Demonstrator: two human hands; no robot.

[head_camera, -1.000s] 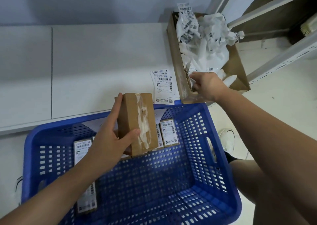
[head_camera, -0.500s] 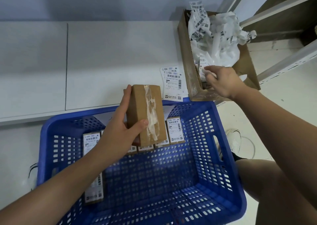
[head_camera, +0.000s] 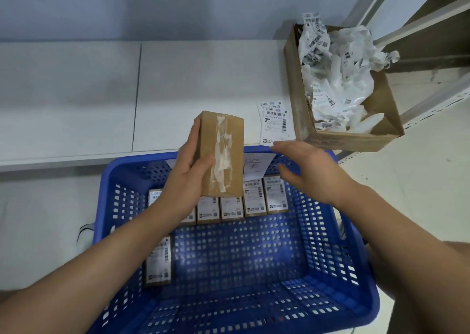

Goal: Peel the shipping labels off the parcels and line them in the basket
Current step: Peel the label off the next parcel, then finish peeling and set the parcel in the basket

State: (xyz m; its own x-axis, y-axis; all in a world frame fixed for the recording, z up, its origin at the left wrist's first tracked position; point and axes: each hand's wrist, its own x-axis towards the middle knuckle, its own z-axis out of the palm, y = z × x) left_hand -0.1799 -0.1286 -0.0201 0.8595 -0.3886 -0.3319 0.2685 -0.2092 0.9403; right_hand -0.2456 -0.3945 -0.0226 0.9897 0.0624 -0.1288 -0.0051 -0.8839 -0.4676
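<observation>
My left hand [head_camera: 187, 178] grips a brown cardboard parcel [head_camera: 223, 153] upright above the far side of the blue basket [head_camera: 109, 193]. Its front face bears torn white label residue and no label. My right hand [head_camera: 307, 171] hovers empty with relaxed fingers over the basket's far right rim, just right of the parcel. A row of labelled parcels [head_camera: 254, 198] stands along the basket's far wall. One more labelled parcel [head_camera: 159, 262] lies near the left wall. A white paper [head_camera: 256, 164] leans inside the far wall.
An open cardboard box [head_camera: 379, 140] full of crumpled peeled labels [head_camera: 335, 76] sits on the white shelf [head_camera: 203, 79] at the right. Flat shipping labels [head_camera: 274, 122] lie beside it on the shelf. A metal rack upright [head_camera: 432, 97] runs along the right. The basket's near half holds nothing.
My right hand has left the box of crumpled labels and come back, empty, over the basket beside the parcel. The left hand keeps holding the parcel.
</observation>
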